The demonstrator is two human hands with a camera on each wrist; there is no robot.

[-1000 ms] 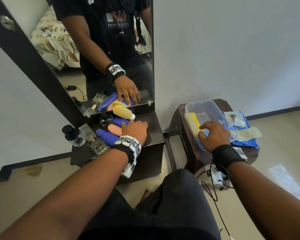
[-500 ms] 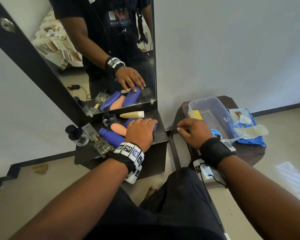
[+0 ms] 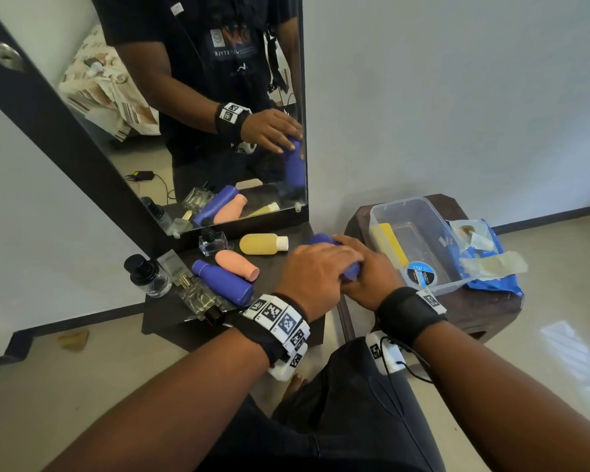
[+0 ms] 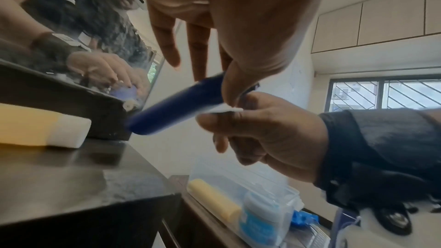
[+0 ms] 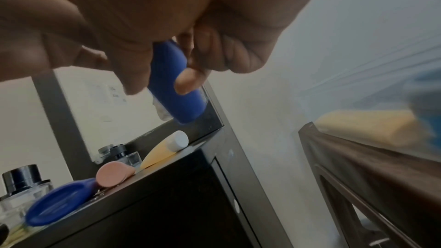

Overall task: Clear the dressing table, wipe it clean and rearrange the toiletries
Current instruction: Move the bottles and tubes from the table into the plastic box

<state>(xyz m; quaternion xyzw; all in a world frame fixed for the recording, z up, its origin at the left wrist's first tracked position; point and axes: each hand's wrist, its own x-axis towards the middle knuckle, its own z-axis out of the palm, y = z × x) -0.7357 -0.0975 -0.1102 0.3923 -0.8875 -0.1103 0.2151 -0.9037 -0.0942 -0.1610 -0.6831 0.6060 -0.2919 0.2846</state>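
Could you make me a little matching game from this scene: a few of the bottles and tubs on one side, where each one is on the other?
Things:
1. yellow bottle
2. peach bottle
3. round blue-lidded tub
4. blue bottle

Places:
A. inside the clear plastic box
B. held between both hands, off the table
C. lying nearest the mirror, white cap pointing right
D. lying against another blue bottle

Pairs: 1-C, 2-D, 3-A, 4-B

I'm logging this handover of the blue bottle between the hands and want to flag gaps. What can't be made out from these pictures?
- Blue bottle, head view: mostly hidden under the left hand and right hand; its label is unreadable.
- Same bottle, left wrist view: motion blur smears its outline.
- Which hand bears its weight: cannot tell in any view.
- Clear container, right wrist view: contents blurred and cut by the edge.
- Round blue tin: print too small.
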